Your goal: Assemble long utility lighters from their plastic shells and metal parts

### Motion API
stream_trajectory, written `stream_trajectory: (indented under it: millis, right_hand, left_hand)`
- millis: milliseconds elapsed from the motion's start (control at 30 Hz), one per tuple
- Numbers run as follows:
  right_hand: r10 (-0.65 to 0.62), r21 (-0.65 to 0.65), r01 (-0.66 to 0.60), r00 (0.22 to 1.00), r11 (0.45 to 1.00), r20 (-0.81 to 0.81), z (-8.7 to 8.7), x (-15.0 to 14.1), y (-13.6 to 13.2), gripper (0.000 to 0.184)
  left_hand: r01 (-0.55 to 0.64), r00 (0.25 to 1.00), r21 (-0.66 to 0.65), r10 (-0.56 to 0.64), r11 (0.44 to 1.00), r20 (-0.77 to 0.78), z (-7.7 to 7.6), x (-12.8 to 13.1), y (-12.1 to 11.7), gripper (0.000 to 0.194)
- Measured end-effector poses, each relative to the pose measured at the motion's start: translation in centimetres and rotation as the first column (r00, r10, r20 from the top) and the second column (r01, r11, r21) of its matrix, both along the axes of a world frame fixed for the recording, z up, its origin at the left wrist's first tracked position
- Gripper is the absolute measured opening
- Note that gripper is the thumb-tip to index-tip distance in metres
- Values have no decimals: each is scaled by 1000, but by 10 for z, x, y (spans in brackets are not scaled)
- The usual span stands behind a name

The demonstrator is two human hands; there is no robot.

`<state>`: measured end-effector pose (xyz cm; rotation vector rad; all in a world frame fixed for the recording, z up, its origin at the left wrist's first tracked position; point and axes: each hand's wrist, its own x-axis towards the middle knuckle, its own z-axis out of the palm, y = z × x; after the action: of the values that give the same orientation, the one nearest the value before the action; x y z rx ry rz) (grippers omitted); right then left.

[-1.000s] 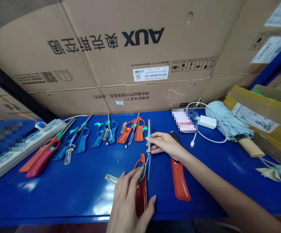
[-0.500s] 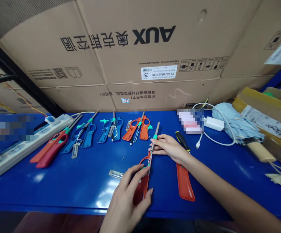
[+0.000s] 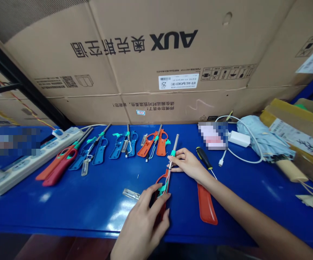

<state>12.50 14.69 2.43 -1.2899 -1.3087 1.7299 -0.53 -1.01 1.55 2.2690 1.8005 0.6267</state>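
Partly assembled red utility lighter — gripped in both hands over the blue workbench.
Left hand closes around the red body, apparently hiding some wiring; right hand pinches the steel nozzle. Loose red shell half and a screwdriver lie just right — neither touched.

Printed upside down on the cardboard carton are black "AUX" and "奥克斯空调"; its white label reads "KFR-46G/BpR3AE51 (B1)" and "25".
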Motion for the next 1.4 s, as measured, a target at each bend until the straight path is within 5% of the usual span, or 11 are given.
stream_trajectory:
  millis: [200, 333, 733, 1200, 1400]
  right_hand:
    - [46, 32, -49, 995, 998, 91, -1, -3, 2, 18]
    - [95, 45, -102, 986, 994, 134, 0, 0, 5, 32]
    - [114, -79, -102, 978, 992, 177, 11, 9, 9, 47]
    - [198, -55, -195, 978, 979, 58, 6, 25, 24, 15]
    - [184, -115, -177, 982, 977, 49, 10, 26, 22, 22]
  left_hand:
    - [-12, 999, -6, 12, 1000, 40, -1, -1, -1, 34]
    - [31, 998, -18, -30, 999, 60, 0, -2, 2, 34]
    - [42, 986, -66, -31, 997, 162, -1, 1, 7, 36]
    - [-28, 976, -54, 39, 998, 216, -2, 1, 3, 36]
    - [-53, 957, -56, 67, 997, 283, -4, 4, 4, 24]
